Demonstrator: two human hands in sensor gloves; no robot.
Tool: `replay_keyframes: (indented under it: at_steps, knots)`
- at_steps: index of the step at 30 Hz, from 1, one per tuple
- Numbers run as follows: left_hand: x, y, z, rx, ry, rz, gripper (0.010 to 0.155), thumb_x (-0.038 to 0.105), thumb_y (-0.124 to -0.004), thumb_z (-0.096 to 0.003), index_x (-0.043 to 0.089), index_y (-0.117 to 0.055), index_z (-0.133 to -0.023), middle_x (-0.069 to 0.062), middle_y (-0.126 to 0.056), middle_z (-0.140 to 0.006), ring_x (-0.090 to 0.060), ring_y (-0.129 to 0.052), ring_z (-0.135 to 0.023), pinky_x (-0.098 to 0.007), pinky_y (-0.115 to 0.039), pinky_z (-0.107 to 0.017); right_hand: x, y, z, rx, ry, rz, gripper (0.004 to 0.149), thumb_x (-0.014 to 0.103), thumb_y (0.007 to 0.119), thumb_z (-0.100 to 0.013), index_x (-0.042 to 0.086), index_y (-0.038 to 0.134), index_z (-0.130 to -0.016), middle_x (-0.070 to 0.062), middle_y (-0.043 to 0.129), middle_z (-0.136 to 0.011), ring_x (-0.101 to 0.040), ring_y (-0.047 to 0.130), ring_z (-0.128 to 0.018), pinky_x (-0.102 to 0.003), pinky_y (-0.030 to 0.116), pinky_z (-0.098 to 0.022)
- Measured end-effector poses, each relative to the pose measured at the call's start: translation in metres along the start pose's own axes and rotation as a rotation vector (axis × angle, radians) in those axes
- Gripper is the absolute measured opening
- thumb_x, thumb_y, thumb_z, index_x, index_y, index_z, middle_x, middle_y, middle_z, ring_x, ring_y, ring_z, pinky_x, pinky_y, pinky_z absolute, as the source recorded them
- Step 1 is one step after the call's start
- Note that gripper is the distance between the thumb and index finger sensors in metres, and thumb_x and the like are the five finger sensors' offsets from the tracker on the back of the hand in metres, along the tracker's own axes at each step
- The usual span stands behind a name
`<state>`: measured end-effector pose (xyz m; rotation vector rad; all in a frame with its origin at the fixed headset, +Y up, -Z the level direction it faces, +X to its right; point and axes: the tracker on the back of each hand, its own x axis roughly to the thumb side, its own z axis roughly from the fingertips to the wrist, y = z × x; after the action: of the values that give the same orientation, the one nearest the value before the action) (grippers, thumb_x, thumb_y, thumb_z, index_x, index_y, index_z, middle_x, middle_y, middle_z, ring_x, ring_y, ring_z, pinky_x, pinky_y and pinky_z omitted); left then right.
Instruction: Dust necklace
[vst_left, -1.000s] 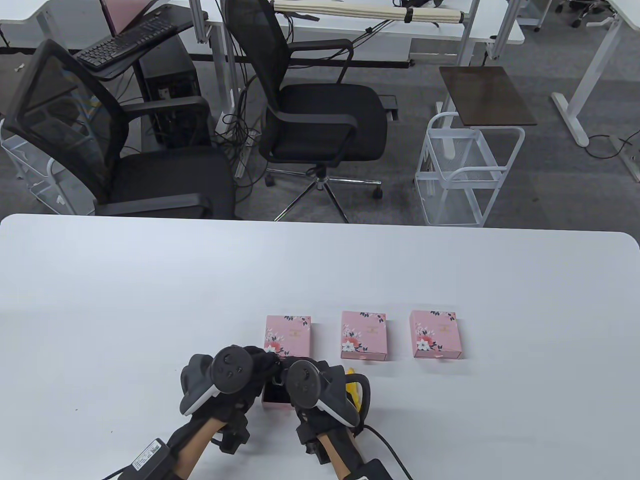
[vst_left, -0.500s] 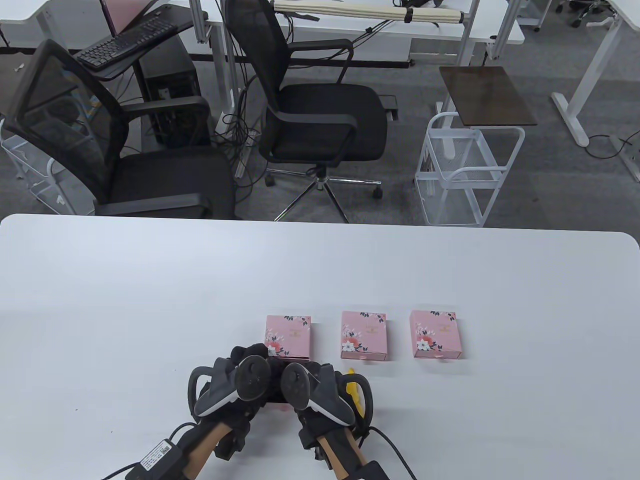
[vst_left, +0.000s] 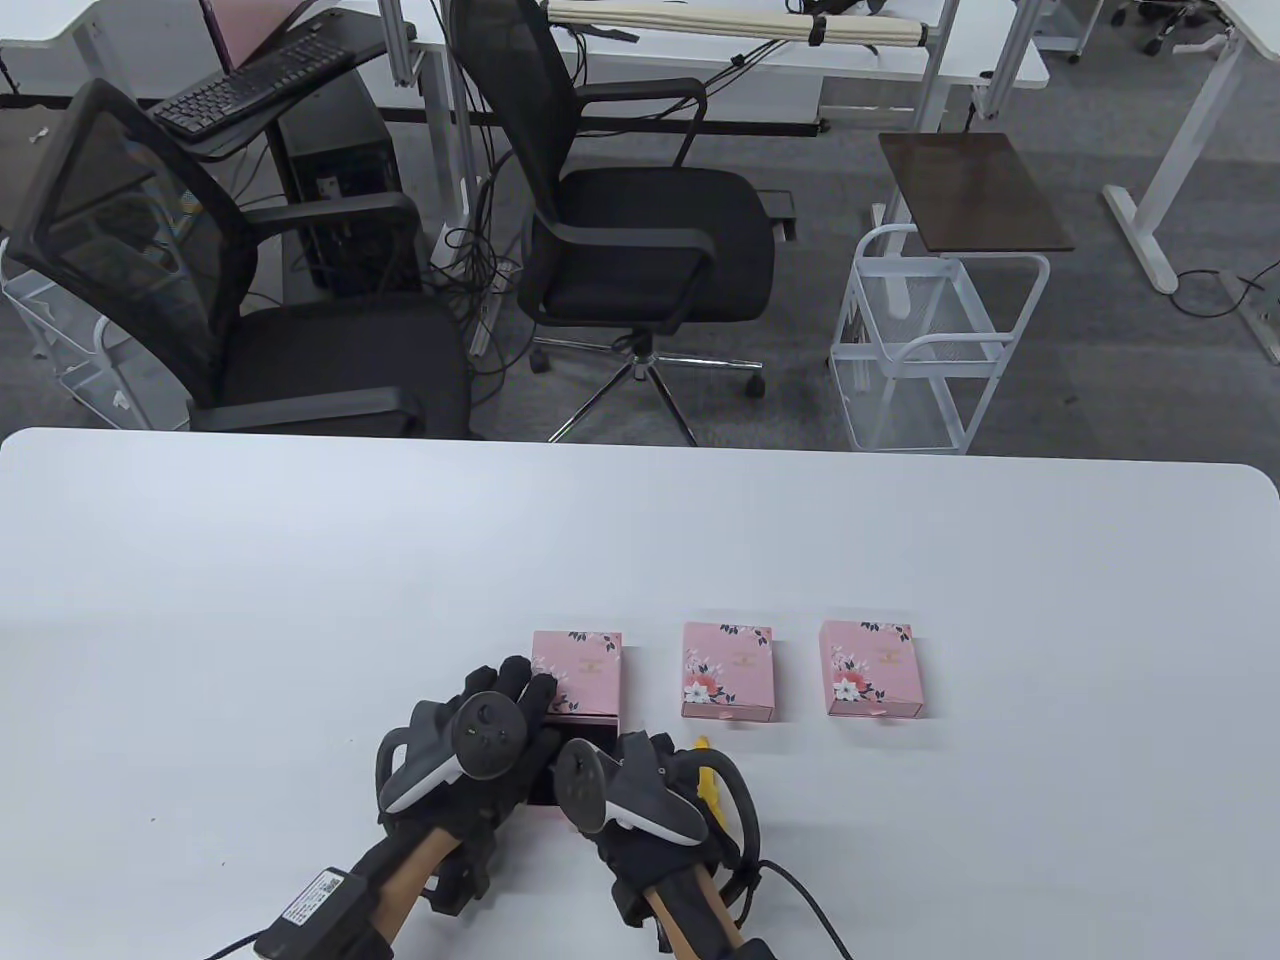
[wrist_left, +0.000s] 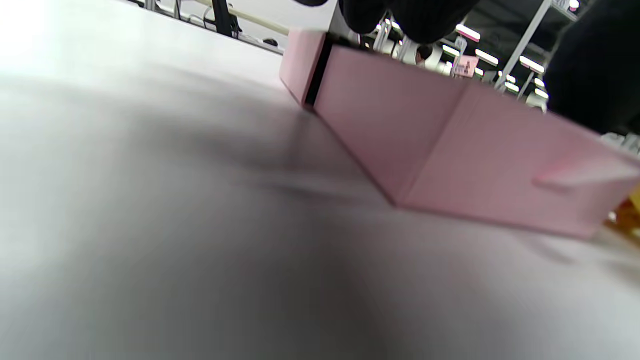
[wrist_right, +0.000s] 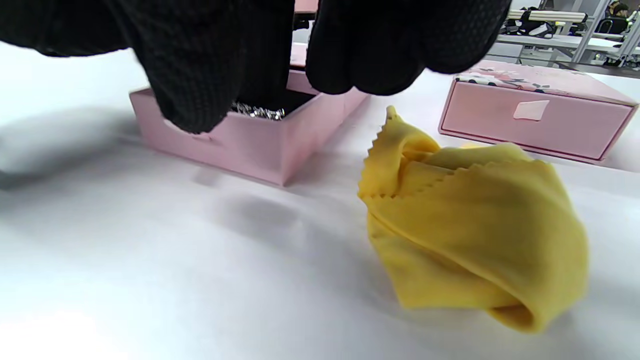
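A: Necklace (wrist_right: 257, 111) lay in the open pink drawer (wrist_right: 250, 145), right hand (wrist_right: 280, 50) fingers dipping in; grip unclear

B: Left hand (vst_left: 500, 700) lay flat on the box sleeve (vst_left: 580, 665). Lift chain slowly, cloth (wrist_right: 470, 230) waited beside on bench (vst_left: 300, 600)

The silvery chain necklace (wrist_right: 257, 111) in the open pink cardboard drawer (wrist_right: 250, 135) is mostly hidden behind black-gloved fingers (wrist_right: 195, 65).

A silver necklace (wrist_right: 257, 111) lies in the open pink drawer (wrist_right: 260, 145) directly beneath the right hand (wrist_right: 280, 55); a crumpled yellow cloth (wrist_right: 475, 230) sits just right of that hand.
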<state>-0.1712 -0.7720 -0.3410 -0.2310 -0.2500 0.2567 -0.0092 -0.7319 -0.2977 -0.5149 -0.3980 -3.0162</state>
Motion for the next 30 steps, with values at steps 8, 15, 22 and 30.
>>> replay_keyframes:
  at_steps: [8, 15, 22, 30]
  knots:
    - [0.000, -0.004, -0.003, -0.044, -0.008, 0.007, 0.061, 0.046, -0.055, -0.0636, 0.031, -0.033, -0.118, 0.004, -0.022, -0.128, -0.038, -0.024, -0.112, -0.062, -0.037, -0.080, 0.010, 0.012, -0.006, -0.024, 0.016, 0.133, 0.045, 0.030, 0.089, -0.058, 0.018, 0.072, -0.099, -0.028, 0.058, -0.109, -0.052, 0.064, -0.087, -0.061, 0.058, -0.068]
    - [-0.001, -0.002, -0.004, -0.059, -0.010, 0.027, 0.060, 0.045, -0.054, -0.0638, 0.030, -0.035, -0.119, 0.003, -0.024, -0.128, -0.038, -0.028, -0.112, -0.062, -0.039, -0.080, 0.011, 0.014, -0.006, -0.121, 0.007, 0.148, 0.041, 0.031, 0.088, -0.058, 0.015, 0.076, -0.094, -0.025, 0.067, -0.103, -0.047, 0.073, -0.082, -0.058, 0.065, -0.064]
    - [-0.003, -0.001, -0.004, -0.062, -0.010, 0.047, 0.059, 0.045, -0.054, -0.0639, 0.031, -0.037, -0.119, 0.003, -0.026, -0.128, -0.039, -0.031, -0.111, -0.061, -0.041, -0.079, 0.008, 0.010, -0.002, -0.199, 0.009, 0.142, 0.041, 0.034, 0.089, -0.056, 0.015, 0.078, -0.091, -0.021, 0.074, -0.098, -0.043, 0.079, -0.078, -0.055, 0.069, -0.062]
    - [-0.005, 0.000, -0.005, -0.061, -0.008, 0.063, 0.058, 0.045, -0.054, -0.0639, 0.031, -0.039, -0.119, 0.004, -0.028, -0.128, -0.039, -0.034, -0.110, -0.061, -0.043, -0.079, 0.006, 0.010, -0.002, -0.208, 0.031, 0.127, 0.042, 0.037, 0.089, -0.056, 0.014, 0.079, -0.090, -0.021, 0.078, -0.095, -0.042, 0.082, -0.075, -0.055, 0.070, -0.061]
